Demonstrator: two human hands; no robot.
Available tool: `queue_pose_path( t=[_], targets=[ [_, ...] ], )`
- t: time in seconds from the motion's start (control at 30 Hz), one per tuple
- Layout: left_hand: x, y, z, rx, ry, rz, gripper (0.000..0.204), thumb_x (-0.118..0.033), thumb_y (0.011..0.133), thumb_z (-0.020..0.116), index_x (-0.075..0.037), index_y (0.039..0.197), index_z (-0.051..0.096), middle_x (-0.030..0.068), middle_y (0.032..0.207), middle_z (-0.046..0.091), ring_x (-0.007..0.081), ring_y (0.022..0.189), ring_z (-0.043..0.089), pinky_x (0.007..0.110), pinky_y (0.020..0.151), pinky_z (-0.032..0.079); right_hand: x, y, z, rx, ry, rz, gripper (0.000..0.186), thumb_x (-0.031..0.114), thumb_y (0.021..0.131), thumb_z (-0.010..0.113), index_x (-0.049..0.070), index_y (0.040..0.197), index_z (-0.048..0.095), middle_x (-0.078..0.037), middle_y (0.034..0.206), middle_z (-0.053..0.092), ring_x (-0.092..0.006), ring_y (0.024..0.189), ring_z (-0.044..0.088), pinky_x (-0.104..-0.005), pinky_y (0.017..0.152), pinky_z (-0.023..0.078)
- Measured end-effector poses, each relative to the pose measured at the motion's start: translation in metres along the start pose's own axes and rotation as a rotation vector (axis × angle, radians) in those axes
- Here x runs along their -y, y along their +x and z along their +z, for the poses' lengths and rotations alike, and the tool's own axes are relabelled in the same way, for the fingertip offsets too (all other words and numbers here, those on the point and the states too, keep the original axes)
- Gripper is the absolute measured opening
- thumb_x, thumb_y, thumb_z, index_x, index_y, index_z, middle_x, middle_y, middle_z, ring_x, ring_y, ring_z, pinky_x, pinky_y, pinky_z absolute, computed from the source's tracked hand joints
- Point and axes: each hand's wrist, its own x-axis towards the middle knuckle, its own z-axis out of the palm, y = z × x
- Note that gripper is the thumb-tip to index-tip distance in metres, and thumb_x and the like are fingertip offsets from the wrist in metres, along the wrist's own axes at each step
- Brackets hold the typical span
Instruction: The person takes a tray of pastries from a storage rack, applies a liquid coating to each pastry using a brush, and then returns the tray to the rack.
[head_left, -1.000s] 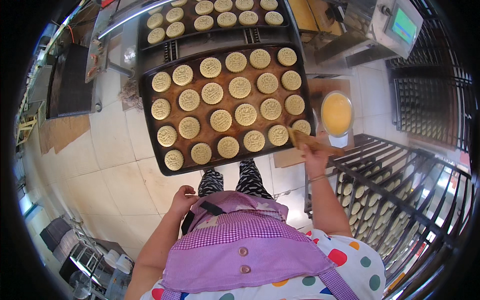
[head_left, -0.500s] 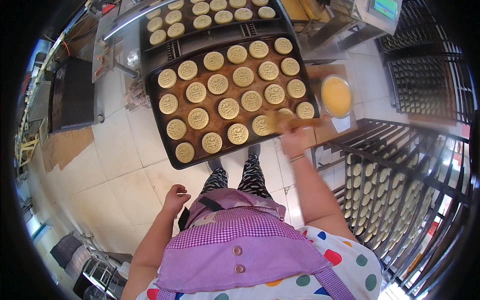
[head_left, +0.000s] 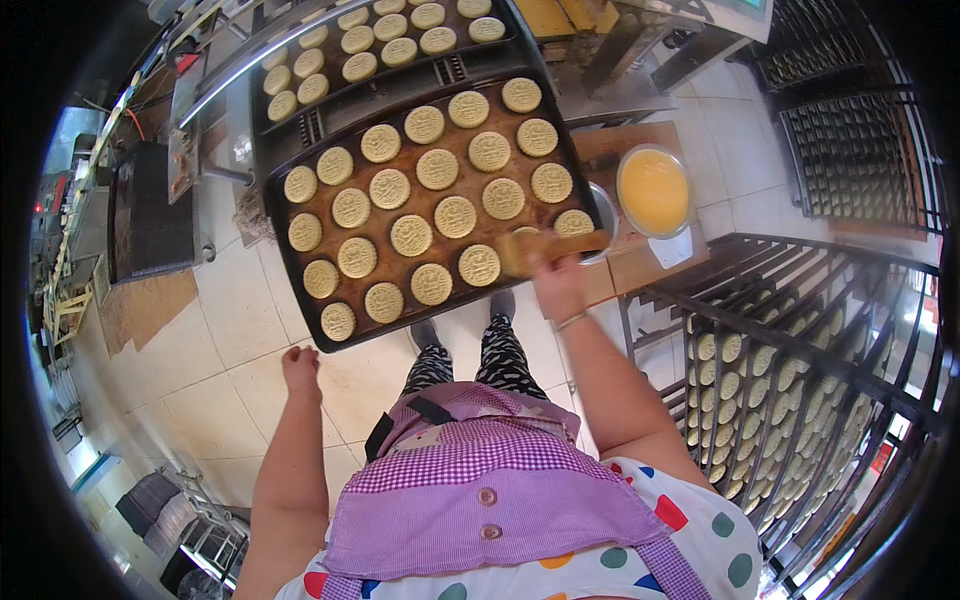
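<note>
A dark baking tray (head_left: 292, 270) holds rows of round yellow stamped pastries (head_left: 411, 236). My right hand (head_left: 556, 287) grips a wooden brush (head_left: 578, 243), blurred by motion, over the pastries at the tray's lower right. My left hand (head_left: 301, 370) is beside the lower-left edge of the tray with loosely bent fingers and nothing visible in them. Right of the tray, a round container of yellow liquid (head_left: 652, 192) stands on a brown board (head_left: 612, 282), with another round vessel (head_left: 600, 210) partly hidden behind the tray's edge.
A second pastry tray (head_left: 445, 68) lies beyond, on a metal machine (head_left: 210, 100). Racks with pastry-laden trays (head_left: 760, 350) stand at right and back right (head_left: 830, 150). A metal stand (head_left: 680, 55) is at top right, a dark tray (head_left: 140, 210) at left, my legs below.
My right hand with the brush has moved leftward along the tray's lower row. My left hand has moved left and up toward the tray's edge. The whole view has shifted slightly.
</note>
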Motion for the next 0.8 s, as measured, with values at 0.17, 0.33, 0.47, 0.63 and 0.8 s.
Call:
queue_pose_path(
  t=[0.17,0.33,0.47,0.63,0.8],
  targets=[
    [-0.024,0.019,0.016,-0.073,0.115,-0.034,0.035,-0.025,0.087,0.053,-0.007,0.115,0.045,0.0044,0.099,0.054,0.0148,0.086,0.053,0.030,0.073,0.041,0.013,0.068,-0.141,-0.365,0.410,0.436,0.034,0.022,0.085,0.060,0.007,0.115,0.052,-0.008,0.101,0.061,-0.0211,0.082,0.061,-0.0356,0.068,0.051],
    [-0.039,0.031,0.050,0.057,0.093,-0.042,0.044,-0.038,0.090,0.049,-0.003,0.117,0.051,0.0071,0.107,0.060,0.0190,0.091,0.058,0.031,0.080,0.046,-0.056,0.069,-0.141,-0.320,0.840,0.815,0.046,0.047,0.089,0.047,0.008,0.114,0.049,-0.008,0.104,0.057,-0.0230,0.091,0.057,-0.0374,0.073,0.051],
    [-0.046,0.029,0.058,0.013,0.014,-0.051,0.056,-0.041,0.087,0.054,0.003,0.122,0.050,0.0112,0.121,0.054,0.0235,0.109,0.050,0.033,0.092,0.039,-0.073,0.065,-0.117,-0.249,1.005,1.056,0.058,0.059,0.088,0.037,0.008,0.116,0.045,-0.006,0.111,0.053,-0.0239,0.105,0.050,-0.0406,0.088,0.037],
    [-0.063,0.006,0.064,-0.009,0.033,-0.154,0.056,-0.042,0.087,0.054,-0.002,0.125,0.048,0.0103,0.127,0.051,0.0247,0.113,0.049,0.035,0.094,0.040,-0.063,0.036,-0.112,0.195,0.859,1.269,0.062,0.061,0.089,0.028,0.007,0.112,0.048,-0.014,0.116,0.056,-0.0285,0.107,0.053,-0.0417,0.085,0.040],
    [-0.046,0.026,0.053,0.253,-0.419,-0.273,0.054,-0.050,0.089,0.044,-0.010,0.125,0.047,0.0112,0.125,0.051,0.0284,0.115,0.048,0.046,0.098,0.038,-0.054,0.071,-0.113,0.267,0.835,0.987,0.065,0.060,0.090,0.029,0.005,0.118,0.049,-0.016,0.114,0.057,-0.0244,0.104,0.056,-0.0331,0.080,0.048]
  ],
)
